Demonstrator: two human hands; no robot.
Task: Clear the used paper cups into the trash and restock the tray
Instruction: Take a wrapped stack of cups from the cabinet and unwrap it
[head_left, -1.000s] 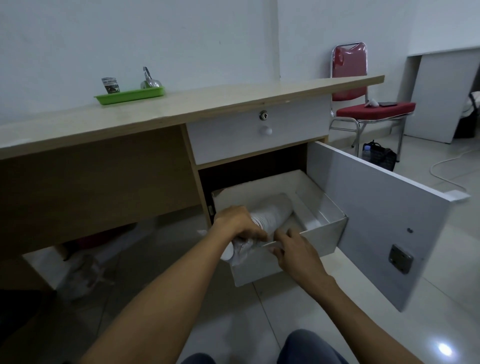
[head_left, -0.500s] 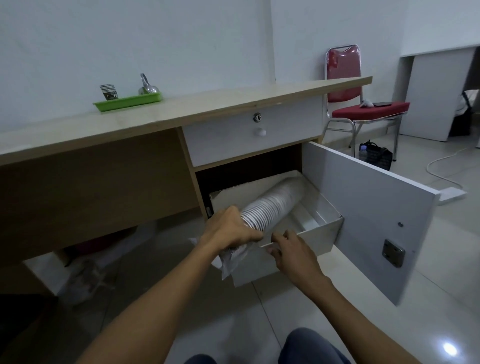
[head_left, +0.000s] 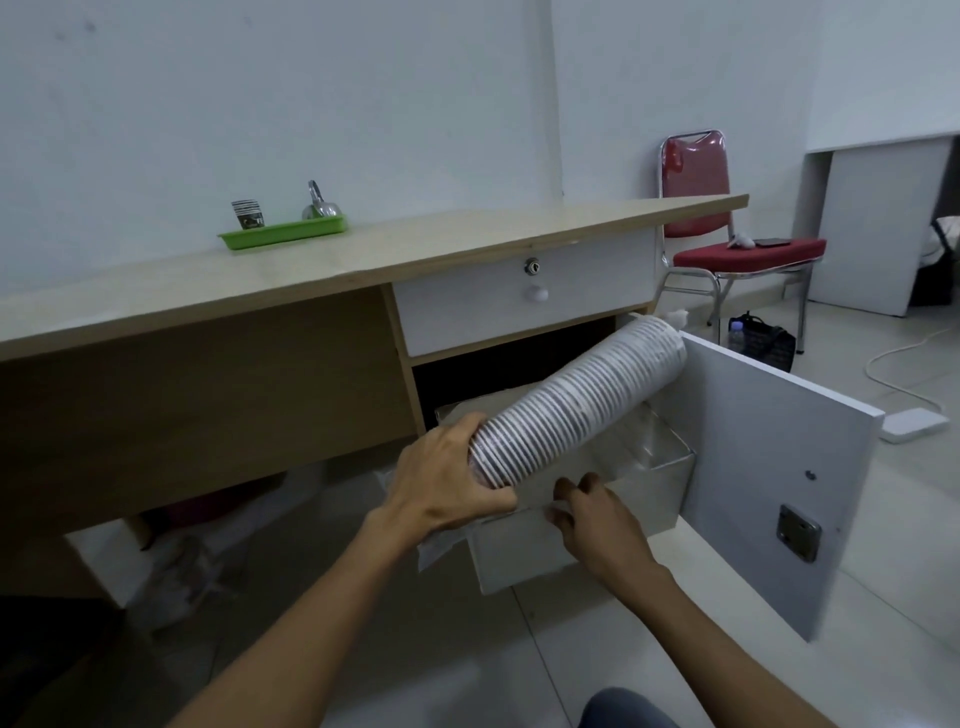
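my knee (head_left: 626, 709) shows at the bottom edge, and both forearms reach forward over the tiled floor. my left hand (head_left: 447, 483) is wrapped round the near end of the stack of paper cups (head_left: 576, 405), thumb on the underside and fingers over the top, gripping it firmly. my right hand (head_left: 597, 514) sits just beside and below it, fingers curled, pinching the clear plastic sleeve (head_left: 628, 457) at the front edge of the white box (head_left: 519, 553). the stack slants up and to the right, bare of the sleeve, its far end level with the top corner of the open cabinet door (head_left: 753, 467). that door stands close on the right of the stack, and the closed drawer (head_left: 519, 304) hangs just above the dark cabinet opening. farther back on the desk (head_left: 415, 254) is the green tray (head_left: 283, 234) with one patterned cup (head_left: 248, 214) and a metal kettle (head_left: 322, 205). beyond the desk end stands a red chair (head_left: 748, 254) with a dark bag (head_left: 763, 345) under it. half a second ago the stack lay low in the box; now its far end is up clear of the box.
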